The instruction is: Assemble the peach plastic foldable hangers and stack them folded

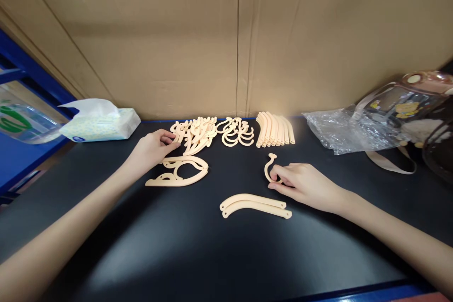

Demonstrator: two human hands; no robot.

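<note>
Parts-picking stage: the left hand (150,151) is pinching a piece from the hanger-frame pile (194,134) while the right hand (304,184), fingers curled, is gripping a hook (269,170); joining them likely calls for alignment.

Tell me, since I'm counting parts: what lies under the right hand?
A single hook piece pokes out from under the right hand; its lower end is covered by the fingers.

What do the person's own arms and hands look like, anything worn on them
Both arms are bare from the frame edge to the wrist: no sleeves show. The left hand and right hand wear no gloves, and no rings, watch or bracelets are visible. The fingers are slim, and the nails look short and unpainted, though they are small in the picture.
</note>
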